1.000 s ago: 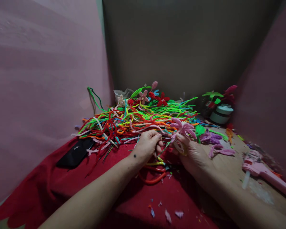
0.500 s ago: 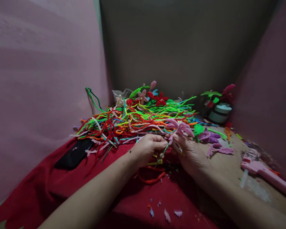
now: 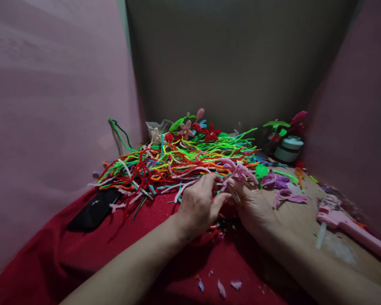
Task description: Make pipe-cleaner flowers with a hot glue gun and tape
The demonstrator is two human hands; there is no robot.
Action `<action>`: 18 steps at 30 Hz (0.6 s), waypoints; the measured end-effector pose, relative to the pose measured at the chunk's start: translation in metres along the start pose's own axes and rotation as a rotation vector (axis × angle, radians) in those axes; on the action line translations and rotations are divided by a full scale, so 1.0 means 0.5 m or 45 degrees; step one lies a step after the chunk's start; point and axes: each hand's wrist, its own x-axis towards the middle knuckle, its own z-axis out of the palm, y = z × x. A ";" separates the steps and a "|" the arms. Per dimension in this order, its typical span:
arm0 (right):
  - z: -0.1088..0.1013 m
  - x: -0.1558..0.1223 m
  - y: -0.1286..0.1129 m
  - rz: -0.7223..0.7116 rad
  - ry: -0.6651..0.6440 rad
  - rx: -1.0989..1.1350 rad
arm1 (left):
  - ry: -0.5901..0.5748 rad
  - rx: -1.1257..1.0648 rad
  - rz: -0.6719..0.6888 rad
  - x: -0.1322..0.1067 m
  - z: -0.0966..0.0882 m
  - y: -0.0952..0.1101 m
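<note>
A pink pipe-cleaner flower (image 3: 238, 170) with a pale centre is held up in front of me. My right hand (image 3: 255, 207) pinches it just under the petals. Against the flower's base, from the other side, my left hand (image 3: 198, 205) has its fingers curled and its thumb pointing towards the right hand. The green stem is mostly hidden behind the left hand. Just beyond both hands spreads a heap of coloured pipe cleaners (image 3: 184, 159). A red pipe cleaner (image 3: 206, 238) lies on the red cloth (image 3: 174, 271) below the hands.
A pink glue gun (image 3: 346, 224) rests on cardboard (image 3: 292, 220) at the right. Purple pipe-cleaner pieces (image 3: 281, 182) and a mint-lidded jar (image 3: 288, 149) stand nearby. A black phone (image 3: 93, 211) lies at the left. Fluffy scraps (image 3: 221, 288) dot the front cloth. Walls rise on both sides.
My left hand has turned and moved up from the green stem to the flower's base, its thumb now reaching towards the right hand. The right hand keeps holding the flower. The view shifted slightly.
</note>
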 end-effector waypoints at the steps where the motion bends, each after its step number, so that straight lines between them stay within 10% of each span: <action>1: -0.001 -0.001 0.003 -0.009 -0.012 -0.016 | -0.046 0.158 0.058 -0.004 0.004 0.002; 8: 0.003 -0.013 0.009 -0.072 -0.038 -0.049 | -0.200 0.554 0.115 -0.007 0.019 -0.002; 18: 0.014 -0.024 -0.016 -0.166 -0.220 -0.240 | 0.018 -0.254 -0.139 -0.001 0.002 0.010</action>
